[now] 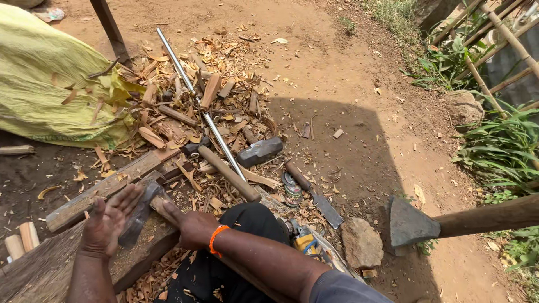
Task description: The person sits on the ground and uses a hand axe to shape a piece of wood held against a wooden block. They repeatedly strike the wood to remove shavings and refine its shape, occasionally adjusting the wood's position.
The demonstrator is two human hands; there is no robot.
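My left hand (109, 221) lies flat with fingers spread against a grey metal tool head (139, 212). The head rests on a worn wooden block (39, 272) at the lower left. My right hand (190, 227), with an orange band on the wrist, is closed around the short wooden stub (160, 201) at the head's upper end. Both hands touch the same tool, left and right of it. My knee in dark cloth (252, 219) sits just right of the hands.
An axe, with iron head (410, 224) and long wooden handle (494, 216), reaches in from the right. A hammer (259, 151), steel rod (193, 92), long blade (311, 193), grinding discs (291, 188), stone (362, 244), plank (106, 188), wood chips and a yellow sack (45, 84) lie around.
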